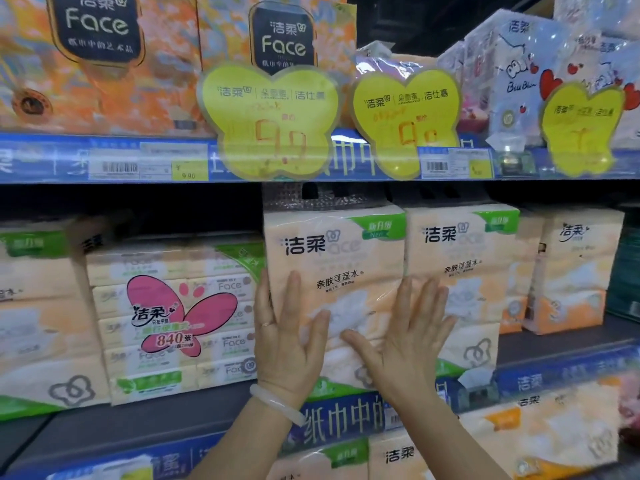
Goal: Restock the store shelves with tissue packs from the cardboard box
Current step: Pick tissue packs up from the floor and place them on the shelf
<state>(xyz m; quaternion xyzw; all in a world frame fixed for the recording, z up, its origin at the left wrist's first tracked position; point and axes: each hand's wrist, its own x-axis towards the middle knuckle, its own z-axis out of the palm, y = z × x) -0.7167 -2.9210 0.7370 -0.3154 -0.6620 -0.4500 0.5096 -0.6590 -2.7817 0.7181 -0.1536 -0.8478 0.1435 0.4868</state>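
A peach-coloured tissue pack (332, 258) with a green corner tag stands upright at the front of the middle shelf (138, 424). My left hand (287, 341), with a ring and a pale bangle at the wrist, presses flat against the pack's lower left face, fingers straight. My right hand (405, 330) lies flat on its lower right face, fingers spread. A matching tissue pack (464, 258) stands directly to its right. No cardboard box is in view.
Left of the pack is a stack with a pink butterfly label (173, 313), set further back. More peach packs fill the right end (571, 271) and the shelf below (540, 431). Yellow butterfly price tags (270, 119) hang from the upper shelf edge above orange packs (104, 64).
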